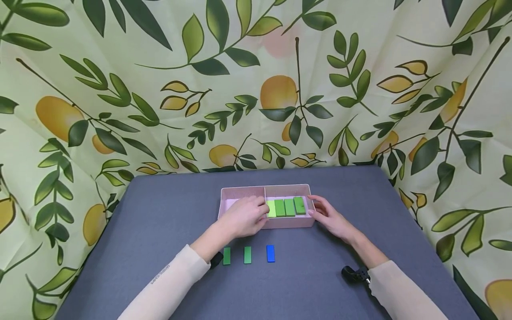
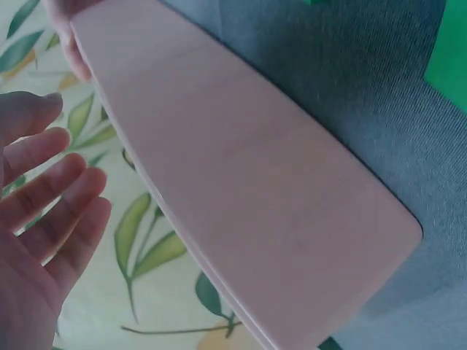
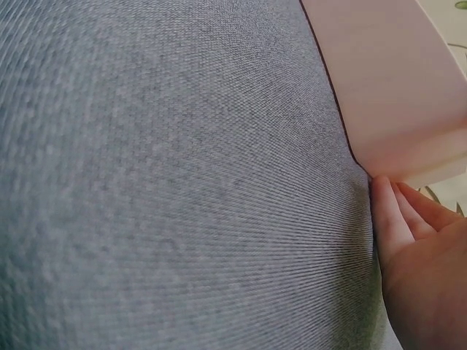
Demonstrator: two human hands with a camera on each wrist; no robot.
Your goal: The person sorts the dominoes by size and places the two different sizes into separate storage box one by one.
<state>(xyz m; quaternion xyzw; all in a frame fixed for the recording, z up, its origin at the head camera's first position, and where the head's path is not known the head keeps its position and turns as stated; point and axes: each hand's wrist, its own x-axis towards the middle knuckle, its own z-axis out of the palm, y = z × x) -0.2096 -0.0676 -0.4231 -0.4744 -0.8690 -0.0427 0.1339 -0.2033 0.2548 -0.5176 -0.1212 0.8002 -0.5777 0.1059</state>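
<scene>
A pink two-compartment box (image 1: 286, 224) stands toward the back of the table. Its right compartment holds several upright green tiles (image 1: 290, 207) in a row, with a yellow-green tile (image 1: 272, 209) at their left end. My left hand (image 1: 246, 218) reaches over the front wall near the divider, fingertips right beside the yellow-green tile. The left wrist view shows this hand (image 2: 44, 211) with spread, slightly bent fingers and nothing between them. At the box's right end my right hand (image 1: 332, 218) holds the wall, its fingertips at the corner, as the right wrist view shows too.
In front of the box, two green tiles (image 1: 247, 255) and a blue tile (image 1: 270, 254) lie apart on the grey-blue table (image 1: 304, 284). The left forearm passes close to the leftmost tile. A leaf-and-fruit patterned cloth (image 1: 240, 124) hangs behind the table.
</scene>
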